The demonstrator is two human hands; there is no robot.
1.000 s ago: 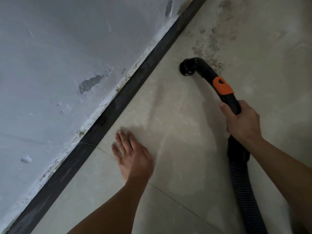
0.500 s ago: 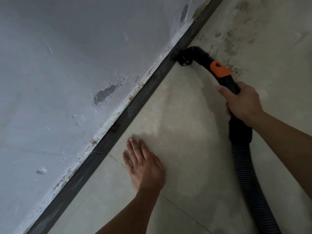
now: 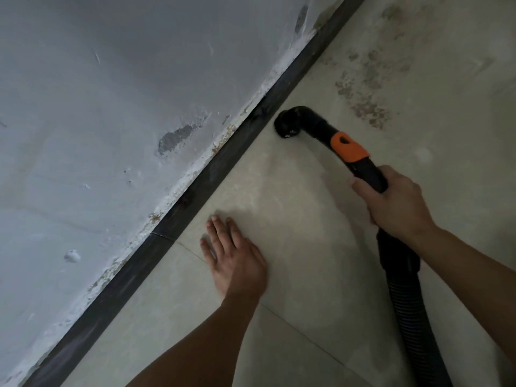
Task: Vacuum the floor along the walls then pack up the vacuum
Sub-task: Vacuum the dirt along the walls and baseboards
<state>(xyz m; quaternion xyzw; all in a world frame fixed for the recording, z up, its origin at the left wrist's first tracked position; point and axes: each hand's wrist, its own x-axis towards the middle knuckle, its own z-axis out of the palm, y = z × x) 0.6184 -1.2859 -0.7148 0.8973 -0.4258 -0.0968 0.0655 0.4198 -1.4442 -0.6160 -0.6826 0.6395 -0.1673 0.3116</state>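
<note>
Beige tile floor (image 3: 293,275) looks dusty, with brown stains toward the far side. A dark baseboard (image 3: 195,188) runs under a scuffed, chipped grey wall (image 3: 111,107). Left hand (image 3: 234,261) lies flat, fingers together, near the baseboard. Right hand (image 3: 396,202) wraps the vacuum hose handle (image 3: 349,148); its nozzle (image 3: 284,125) sits on the floor just beside the baseboard.

Ribbed hose (image 3: 413,317) cut off below, right palm (image 3: 396,202) hidden

Dim, flat, bluish light; no glare. Soft shadows spread on the floor (image 3: 293,208) ahead of the left hand (image 3: 237,263). Wide-angle bending curves the baseboard (image 3: 212,174); detail is slightly soft.
</note>
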